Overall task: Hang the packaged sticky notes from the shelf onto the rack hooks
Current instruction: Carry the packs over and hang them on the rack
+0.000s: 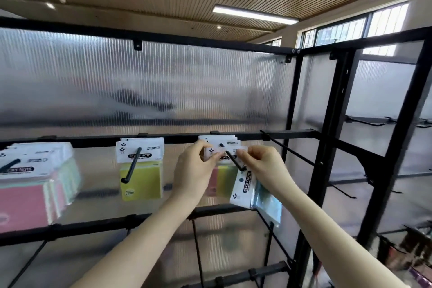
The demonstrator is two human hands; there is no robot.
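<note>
Both hands are up at the middle hook [235,161], close together. The left hand [195,170] pinches the white header of a sticky-note pack [223,180] already threaded on that hook. The right hand [264,168] pinches the same header's other corner, and a blue pack [257,194] hangs tilted beneath that palm. Just left, a yellow pack [140,170] hangs on its own hook [131,168]; farther left hangs a thick pink bunch [30,189]. All hang from the black rack [327,124], backed by ribbed translucent panels [140,82].
</note>
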